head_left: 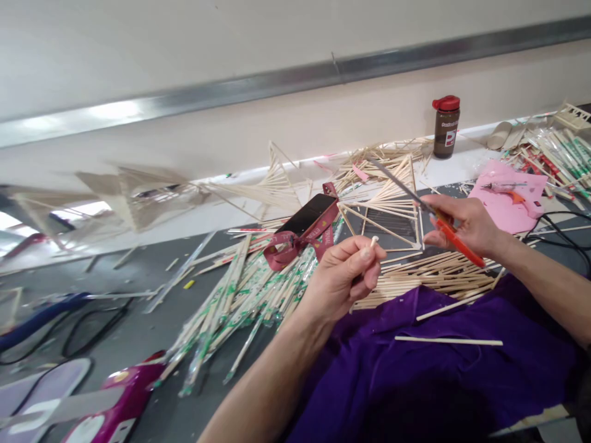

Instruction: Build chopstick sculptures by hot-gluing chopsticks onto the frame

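My left hand point(344, 274) pinches a short pale piece point(374, 241), its whitish end showing at the fingertips; I cannot make out what it is. In my right hand point(475, 224) is a pair of scissors point(449, 239) with orange handles, blades pointing up and left, apart from the small piece. Beyond the hands stands a frame of glued thin sticks point(364, 224). Loose wooden sticks point(434, 274) lie in a heap below it. One stick point(447, 340) rests on the purple cloth point(415, 381) over my lap.
Wrapped chopsticks point(249, 295) spread across the grey table point(152, 326). A phone point(310, 214) lies there with a red lanyard point(281, 253). At the back stands a brown bottle point(446, 132). Pink paper point(489, 203) bears a clear tool with an orange trigger, beside black cable point(561, 231).
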A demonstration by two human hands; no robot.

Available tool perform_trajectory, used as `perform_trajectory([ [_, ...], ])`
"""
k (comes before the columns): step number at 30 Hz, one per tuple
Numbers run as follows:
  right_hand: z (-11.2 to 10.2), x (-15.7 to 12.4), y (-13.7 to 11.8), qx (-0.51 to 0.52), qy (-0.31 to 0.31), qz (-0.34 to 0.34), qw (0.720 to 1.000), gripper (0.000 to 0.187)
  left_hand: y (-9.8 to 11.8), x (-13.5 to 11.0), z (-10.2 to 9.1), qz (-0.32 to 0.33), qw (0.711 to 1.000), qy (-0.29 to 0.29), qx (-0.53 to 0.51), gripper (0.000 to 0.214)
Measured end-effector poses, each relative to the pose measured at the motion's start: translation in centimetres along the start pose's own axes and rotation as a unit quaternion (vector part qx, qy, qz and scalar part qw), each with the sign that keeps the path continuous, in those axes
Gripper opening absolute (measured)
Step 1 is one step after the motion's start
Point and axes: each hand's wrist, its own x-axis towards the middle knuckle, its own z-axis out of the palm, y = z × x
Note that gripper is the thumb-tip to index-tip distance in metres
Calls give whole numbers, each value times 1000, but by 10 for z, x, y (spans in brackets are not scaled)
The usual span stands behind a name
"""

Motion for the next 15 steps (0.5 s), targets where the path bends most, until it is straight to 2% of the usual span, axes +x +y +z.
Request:
perform_trajectory([
  [4,-15,7,10,-31,44,98,994,60,-8,2,1,8,999,26,32,37],
  [7,-28,12,29,-105,44,220,969,63,-12,1,4,-14,997,32,62,49],
  [11,-40,1,58,-275,-49,369,886,68,-14,-1,11,-46,997,13,55,49],
  [13,-41,-9,69,-333,-114,396,848,65,-15,-3,13,-52,998,-1,44,48],
  [15,-41,-18,75,-358,-171,393,829,57,-17,-3,14,-54,998,-13,38,46],
])
